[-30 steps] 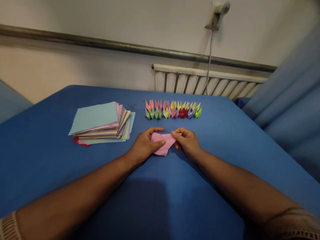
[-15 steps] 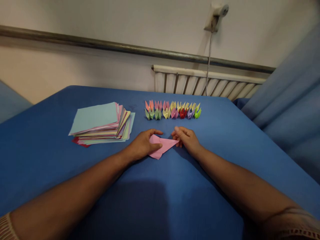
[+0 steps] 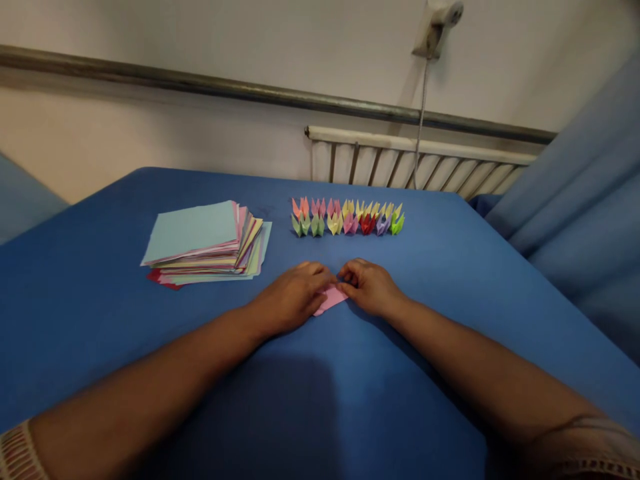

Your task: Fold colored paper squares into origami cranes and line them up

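A pink folded paper lies on the blue table, mostly hidden under my hands. My left hand lies over its left part with the fingers curled down onto it. My right hand meets it from the right, fingertips pressed on the paper's top edge. Both hands touch each other at the fingertips. Behind them stands a double row of several small folded paper figures in pink, yellow, green, red and purple.
A stack of coloured square paper sheets, light blue on top, lies at the left of the table. A wall with a metal rail and a radiator is behind. Blue fabric hangs at the right.
The pink paper was held up and open between both hands; it now lies flat, and both hands have closed in over it and press it down.
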{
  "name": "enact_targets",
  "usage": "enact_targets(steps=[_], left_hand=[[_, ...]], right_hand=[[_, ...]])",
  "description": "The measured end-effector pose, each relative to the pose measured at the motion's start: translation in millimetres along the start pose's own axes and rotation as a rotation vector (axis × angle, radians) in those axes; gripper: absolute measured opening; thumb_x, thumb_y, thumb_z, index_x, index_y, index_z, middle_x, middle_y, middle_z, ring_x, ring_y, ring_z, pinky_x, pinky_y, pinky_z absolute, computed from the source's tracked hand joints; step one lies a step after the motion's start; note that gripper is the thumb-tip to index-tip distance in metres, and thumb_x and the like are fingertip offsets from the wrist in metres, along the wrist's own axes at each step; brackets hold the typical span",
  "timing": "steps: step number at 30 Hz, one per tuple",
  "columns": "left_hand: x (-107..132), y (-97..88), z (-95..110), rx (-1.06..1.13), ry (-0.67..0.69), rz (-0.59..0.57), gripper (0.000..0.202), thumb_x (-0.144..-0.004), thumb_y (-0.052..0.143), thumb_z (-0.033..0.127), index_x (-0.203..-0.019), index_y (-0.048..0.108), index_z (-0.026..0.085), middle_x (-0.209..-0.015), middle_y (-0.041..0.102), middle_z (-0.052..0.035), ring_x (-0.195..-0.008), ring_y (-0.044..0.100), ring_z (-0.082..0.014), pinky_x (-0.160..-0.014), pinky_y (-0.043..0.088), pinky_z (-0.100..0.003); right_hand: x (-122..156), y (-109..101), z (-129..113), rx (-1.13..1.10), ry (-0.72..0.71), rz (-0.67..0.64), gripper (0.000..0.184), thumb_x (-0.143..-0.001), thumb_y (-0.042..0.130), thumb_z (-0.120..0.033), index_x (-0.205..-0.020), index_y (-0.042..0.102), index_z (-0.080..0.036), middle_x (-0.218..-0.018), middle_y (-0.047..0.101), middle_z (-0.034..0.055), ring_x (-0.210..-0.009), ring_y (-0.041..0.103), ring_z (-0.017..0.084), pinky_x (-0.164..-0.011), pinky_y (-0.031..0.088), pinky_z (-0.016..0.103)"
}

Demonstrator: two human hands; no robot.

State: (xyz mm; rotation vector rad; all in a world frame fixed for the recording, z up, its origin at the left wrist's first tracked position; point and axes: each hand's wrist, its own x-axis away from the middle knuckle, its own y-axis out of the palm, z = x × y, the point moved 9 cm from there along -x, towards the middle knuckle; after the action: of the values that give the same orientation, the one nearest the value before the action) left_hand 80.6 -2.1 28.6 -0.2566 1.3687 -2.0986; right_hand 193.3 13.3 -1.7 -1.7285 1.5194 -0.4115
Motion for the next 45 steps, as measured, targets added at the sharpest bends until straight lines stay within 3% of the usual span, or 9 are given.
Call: enact_targets(steps=[8,10,12,14,18,24,30,36,45], left_hand=[[0.3,10.0,-1.0,0.119,-0.01,-0.077,0.033,-0.087,0.052,0.042,-0.112,0.062,0.022,-0.1,0.061,-0.0063,-0.092,0.055,-0.0214,-0.082,0.04,-0.031],[0.5,10.7,-2.1,0.124,-0.015,-0.091,0.04,-0.085,0.055,0.049,-0.114,0.061,0.022,-0.102,0.06,-0.0066,-0.093,0.055,-0.0221,-0.082,0.04,-0.031],[0.1,10.5,-3.8,0.136,-0.023,-0.096,0.044,-0.081,0.059,0.051,-0.115,0.06,0.022,-0.103,0.06,-0.0068,-0.093,0.055,-0.0224,-0.082,0.04,-0.031],[-0.1,9.9,-5.9,0.162,-0.026,-0.101,0.046,-0.078,0.064,0.049,-0.116,0.059,0.022,-0.104,0.06,-0.0067,-0.094,0.055,-0.0224,-0.083,0.041,-0.032],[4.1,6.6,-13.5,0.212,-0.046,-0.114,0.047,-0.077,0.067,0.039,-0.119,0.057,0.022,-0.106,0.06,-0.0066,-0.096,0.057,-0.0211,-0.086,0.042,-0.031],[19.1,-3.6,-13.2,0.045,-0.092,-0.058,0.031,-0.084,0.057,0.028,-0.114,0.06,0.021,-0.11,0.061,-0.0072,-0.103,0.056,-0.0216,-0.093,0.041,-0.034],[19.2,4.2,-4.7,-0.072,-0.145,-0.087,0.027,-0.087,0.055,0.029,-0.112,0.06,0.02,-0.107,0.061,-0.0057,-0.099,0.057,-0.0198,-0.088,0.043,-0.031],[8.2,8.4,-8.8,-0.149,-0.198,-0.077,0.023,-0.088,0.052,0.039,-0.098,0.061,0.02,-0.094,0.06,-0.0045,-0.085,0.057,-0.0193,-0.073,0.042,-0.03],[2.4,13.1,-12.4,-0.102,-0.175,-0.035,0.02,-0.087,0.055,0.04,-0.093,0.059,0.021,-0.09,0.059,-0.0024,-0.081,0.055,-0.018,-0.07,0.039,-0.028]], right_hand=[[2.7,-4.0,30.3,-0.304,0.082,-0.049,0.015,-0.079,0.06,-0.016,-0.092,0.064,-0.019,-0.08,0.064,0.0,-0.069,0.059,0.012,-0.066,0.048,0.027],[14.7,-19.9,21.6,-0.204,0.05,0.05,0.016,-0.083,0.055,-0.017,-0.096,0.064,-0.019,-0.088,0.066,0.0041,-0.076,0.061,0.015,-0.072,0.05,0.031],[29.8,-29.9,-8.1,-0.024,-0.132,0.109,0.023,-0.086,0.052,-0.015,-0.105,0.064,-0.02,-0.106,0.065,0.0087,-0.097,0.059,0.02,-0.085,0.047,0.038],[43.9,-18.2,-36.9,0.092,-0.299,-0.007,0.028,-0.088,0.05,-0.015,-0.112,0.063,-0.023,-0.115,0.063,0.0091,-0.105,0.057,0.022,-0.089,0.044,0.04],[54.2,3.6,-51.5,0.259,-0.339,-0.172,0.031,-0.093,0.046,-0.021,-0.12,0.062,-0.022,-0.119,0.064,0.01,-0.106,0.056,0.024,-0.09,0.044,0.043],[53.1,0.7,-38.4,0.308,-0.322,-0.202,0.033,-0.094,0.046,-0.023,-0.123,0.061,-0.019,-0.124,0.061,0.0097,-0.111,0.054,0.024,-0.093,0.045,0.043],[53.8,-7.1,-29.4,0.313,-0.334,-0.173,0.031,-0.092,0.048,-0.022,-0.119,0.063,-0.017,-0.123,0.062,0.0107,-0.111,0.056,0.023,-0.094,0.047,0.041],[47.6,-20.8,-16.6,0.244,-0.276,-0.055,0.024,-0.09,0.048,-0.019,-0.103,0.069,-0.015,-0.11,0.068,0.0101,-0.1,0.062,0.02,-0.093,0.048,0.037],[38.3,-35.0,-1.2,0.005,-0.128,0.112,0.021,-0.085,0.051,-0.014,-0.093,0.069,-0.02,-0.095,0.071,0.0048,-0.089,0.066,0.017,-0.084,0.052,0.033]])
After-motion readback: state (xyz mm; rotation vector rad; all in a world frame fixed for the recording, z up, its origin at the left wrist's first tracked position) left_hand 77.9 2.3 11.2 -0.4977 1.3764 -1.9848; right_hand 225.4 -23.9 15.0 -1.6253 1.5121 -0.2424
